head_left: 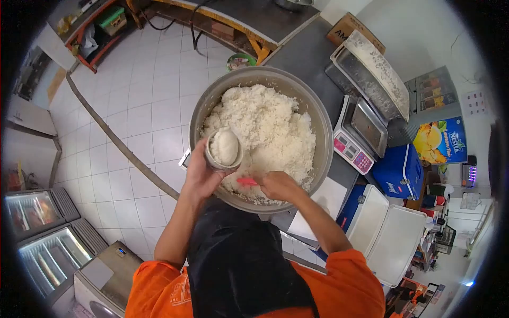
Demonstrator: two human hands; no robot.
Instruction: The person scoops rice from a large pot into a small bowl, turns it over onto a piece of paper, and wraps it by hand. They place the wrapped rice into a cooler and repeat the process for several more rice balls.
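A large metal pot (325,114) stands in front of me, heaped with white cooked rice (260,111). My left hand (199,172) is wrapped round a small round cup (241,155) over the pot's near left side. White rice is mounded above the cup's rim. Low over the near part of the pot, my right hand (278,186) grips a pinkish-red utensil (247,181). Only a short piece of it shows; its far end is lost in the rice, so its exact kind is unclear.
Right of the pot are a weighing scale (351,148), a metal tray (371,74) and a blue cooler (400,172). A white-lidded cooler (389,244) stands open nearer me. A green basin (241,60) lies beyond the pot. Glass-doored fridges (50,254) are at lower left.
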